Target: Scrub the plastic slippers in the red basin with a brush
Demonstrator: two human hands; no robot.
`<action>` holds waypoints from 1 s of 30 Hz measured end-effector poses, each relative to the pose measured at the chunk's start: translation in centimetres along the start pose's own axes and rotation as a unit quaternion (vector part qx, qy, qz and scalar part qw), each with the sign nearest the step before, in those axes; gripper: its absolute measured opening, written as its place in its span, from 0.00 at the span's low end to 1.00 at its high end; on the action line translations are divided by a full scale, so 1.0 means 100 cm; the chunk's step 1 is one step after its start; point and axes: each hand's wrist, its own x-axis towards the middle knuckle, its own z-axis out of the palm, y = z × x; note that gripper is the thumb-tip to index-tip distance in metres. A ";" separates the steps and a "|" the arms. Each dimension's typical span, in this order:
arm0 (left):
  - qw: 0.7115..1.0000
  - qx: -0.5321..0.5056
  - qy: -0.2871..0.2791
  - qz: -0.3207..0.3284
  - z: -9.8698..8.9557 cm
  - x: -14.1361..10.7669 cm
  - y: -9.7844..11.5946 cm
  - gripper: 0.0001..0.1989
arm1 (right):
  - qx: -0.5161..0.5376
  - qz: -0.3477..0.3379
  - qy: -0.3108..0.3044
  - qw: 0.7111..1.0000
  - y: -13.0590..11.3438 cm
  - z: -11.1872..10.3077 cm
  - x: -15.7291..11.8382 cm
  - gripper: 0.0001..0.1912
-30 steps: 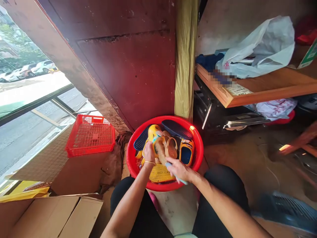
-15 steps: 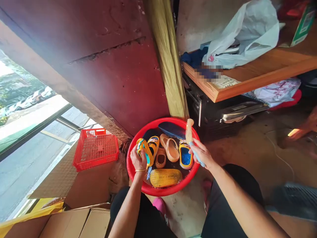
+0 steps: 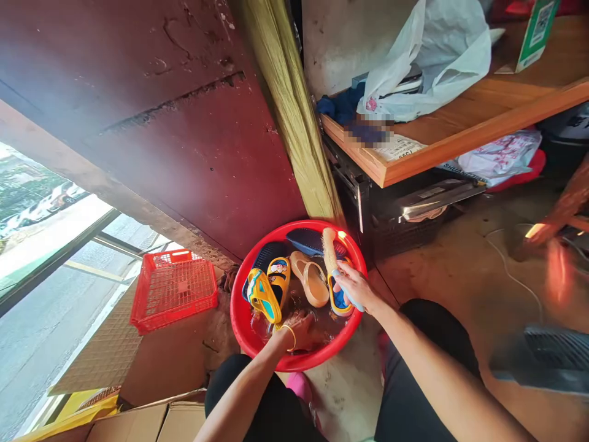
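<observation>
A round red plastic basin (image 3: 240,319) holds murky water and several pieces of footwear. My right hand (image 3: 355,288) grips a scrubbing brush (image 3: 329,252) with pale bristles and a light blue handle, just above a yellow-and-blue slipper (image 3: 339,302). My left hand (image 3: 300,328) dips into the water at the front of the basin, its fingers hidden by the murk. Nearby lie a yellow slipper with a cartoon strap (image 3: 263,296), a peach clog (image 3: 311,280) and a navy ribbed sole (image 3: 304,241).
A red plastic crate (image 3: 173,291) stands left of the basin, above a cardboard box (image 3: 181,423). A yellow-wrapped post (image 3: 288,110) rises behind it. To the right, a wooden shelf (image 3: 460,132) carries a white plastic bag (image 3: 427,61). A thin white cable (image 3: 515,276) crosses the floor.
My left hand has let go of the small yellow slipper, which now lies in the basin, and has moved into the water at the front. My right hand has lowered the brush.
</observation>
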 end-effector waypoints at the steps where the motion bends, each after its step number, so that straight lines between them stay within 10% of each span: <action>1: 1.000 -0.012 0.009 -0.006 -0.004 0.001 0.001 0.45 | -0.006 0.002 -0.003 1.000 0.004 0.001 0.001 0.32; 9: 0.914 -0.398 0.071 0.028 -0.060 -0.013 -0.008 0.45 | -0.036 0.046 0.014 0.998 0.007 0.009 0.003 0.34; 16: 0.632 -0.754 0.163 0.072 -0.081 -0.009 -0.017 0.37 | -0.092 0.037 0.011 0.995 0.020 0.022 0.010 0.36; 22: 0.412 -0.874 0.256 -0.040 -0.074 0.026 -0.019 0.26 | -0.274 -0.174 -0.041 0.945 0.046 0.044 -0.005 0.30; 25: 0.387 -0.865 0.309 -0.081 -0.067 0.037 -0.016 0.24 | -0.368 -0.277 -0.083 0.884 0.056 0.060 -0.012 0.26; 30: 0.429 -0.845 0.315 -0.049 -0.058 0.035 -0.006 0.22 | -0.443 -0.281 -0.066 0.849 0.055 0.072 0.008 0.27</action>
